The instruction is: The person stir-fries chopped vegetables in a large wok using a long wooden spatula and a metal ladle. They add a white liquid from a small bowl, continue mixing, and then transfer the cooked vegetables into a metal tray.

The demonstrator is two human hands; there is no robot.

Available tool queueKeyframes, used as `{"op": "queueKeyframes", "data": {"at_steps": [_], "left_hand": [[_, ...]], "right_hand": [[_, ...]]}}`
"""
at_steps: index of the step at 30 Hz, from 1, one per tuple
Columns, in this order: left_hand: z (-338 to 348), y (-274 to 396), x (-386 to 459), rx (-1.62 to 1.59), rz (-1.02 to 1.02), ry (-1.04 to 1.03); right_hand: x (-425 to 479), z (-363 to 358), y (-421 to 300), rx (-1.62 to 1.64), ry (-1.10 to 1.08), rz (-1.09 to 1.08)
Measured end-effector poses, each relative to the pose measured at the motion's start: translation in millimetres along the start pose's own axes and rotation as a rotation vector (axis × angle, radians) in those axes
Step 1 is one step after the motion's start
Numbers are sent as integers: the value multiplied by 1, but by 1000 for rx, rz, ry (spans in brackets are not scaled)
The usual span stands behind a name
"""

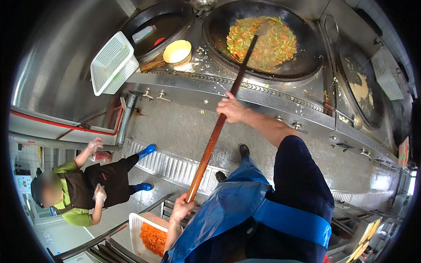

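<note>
A long wooden handle (207,157) slants across the view, the shaft of a big wok spatula. My right hand (231,107) is closed around its middle, over the front edge of the range. Near the handle's butt end, my left hand (182,207) grips it low beside my blue apron (227,203). The spatula's metal blade (263,29) lies partly buried in chopped green and orange vegetables (279,49). They fill the middle of a large black wok (309,62), with faint steam over them.
White plastic baskets (113,64) and a yellow tub (177,52) stand left of the wok. A second wok (167,24) holds dark liquid. Right, a ladle (357,122) lies by another wok (358,82). A person (95,184) in gloves stands left. Below, a basket (133,230) holds shredded carrot (153,238).
</note>
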State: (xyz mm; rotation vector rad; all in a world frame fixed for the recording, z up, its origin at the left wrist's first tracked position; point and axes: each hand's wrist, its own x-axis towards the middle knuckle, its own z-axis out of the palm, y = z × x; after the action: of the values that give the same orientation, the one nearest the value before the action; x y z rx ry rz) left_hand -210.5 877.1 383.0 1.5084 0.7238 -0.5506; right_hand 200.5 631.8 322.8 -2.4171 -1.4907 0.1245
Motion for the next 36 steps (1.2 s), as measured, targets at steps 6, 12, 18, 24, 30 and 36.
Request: {"op": "queueKeyframes", "data": {"at_steps": [6, 12, 18, 24, 30, 36], "left_hand": [[-74, 204, -133, 853, 267, 567], [-79, 403, -203, 1374, 755, 1201], [-89, 358, -40, 1390, 386, 508], [-15, 193, 68, 806, 389, 354], [-67, 106, 6, 995, 341, 607], [-105, 154, -118, 965, 253, 787]], "right_hand": [[133, -113, -29, 72, 460, -221], [198, -245, -43, 519, 725, -187], [148, -113, 74, 227, -30, 57], [75, -48, 117, 23, -233, 165], [77, -18, 1, -146, -82, 43], [151, -31, -80, 179, 105, -35]]}}
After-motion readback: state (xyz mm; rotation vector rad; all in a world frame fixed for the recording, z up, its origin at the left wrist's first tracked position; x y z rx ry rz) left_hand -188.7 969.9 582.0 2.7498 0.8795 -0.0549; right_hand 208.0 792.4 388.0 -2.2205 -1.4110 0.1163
